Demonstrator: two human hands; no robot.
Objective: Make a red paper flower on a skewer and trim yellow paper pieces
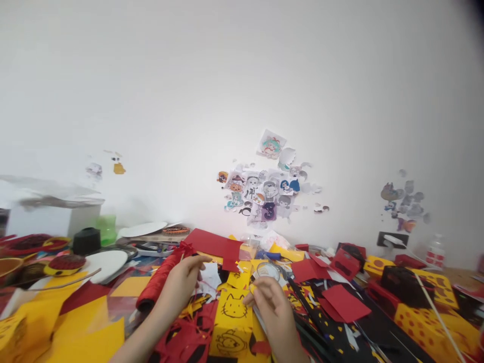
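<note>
my right hand (pixel 277 308) has thumb and fingertips together, on what i cannot tell, beside the yellow box (pixel 233 330) at six o'clock, cat drawing up, perhaps for easy viewing; my left hand (pixel 185 276) bends loosely by the red roll (pixel 159 278) at seven, its grip unclear.

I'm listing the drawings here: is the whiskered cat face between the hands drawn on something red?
No, the cat face is drawn in dark lines on a yellow box.
</note>
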